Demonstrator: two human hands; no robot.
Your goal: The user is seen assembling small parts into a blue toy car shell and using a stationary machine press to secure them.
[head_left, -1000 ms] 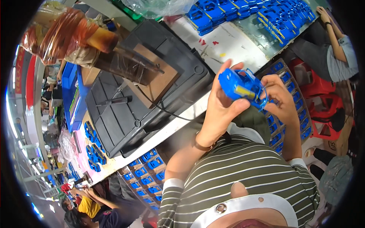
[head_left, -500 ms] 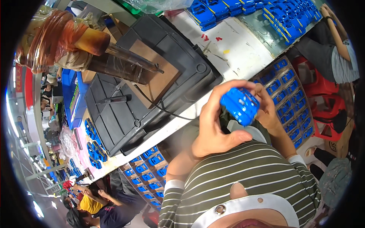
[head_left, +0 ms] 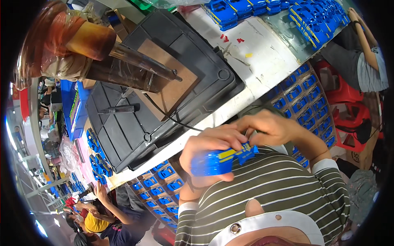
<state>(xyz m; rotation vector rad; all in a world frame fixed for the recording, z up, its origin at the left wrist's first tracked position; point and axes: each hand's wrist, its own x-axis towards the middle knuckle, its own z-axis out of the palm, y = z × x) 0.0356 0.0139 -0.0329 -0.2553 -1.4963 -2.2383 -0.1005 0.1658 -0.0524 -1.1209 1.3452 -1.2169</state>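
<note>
A blue plastic toy car body point(head_left: 213, 163) with a yellow stripe is held close in front of my striped shirt, slightly smeared by motion. My left hand point(head_left: 200, 148) is wrapped round its left part, thumb below and fingers over the top. The fingers of my right hand point(head_left: 266, 128) are bent and pinch at its right end, where another bit of blue and yellow shows. Whether that bit is a separate piece, I cannot tell. My fingers hide much of the upper side.
A black plastic crate point(head_left: 184, 49) bears a brown board point(head_left: 174, 69) under a wrapped machine head with a metal rod point(head_left: 143, 61). Stacked blue car bodies point(head_left: 223, 14) lie on the white table point(head_left: 262, 61). Trays of blue cars point(head_left: 305, 98) flank me. Other people sit nearby.
Both hands have moved lower and left, nearer my shirt. The toy car body has been turned, so its yellow stripe now shows. My right fingers have come over its right end.
</note>
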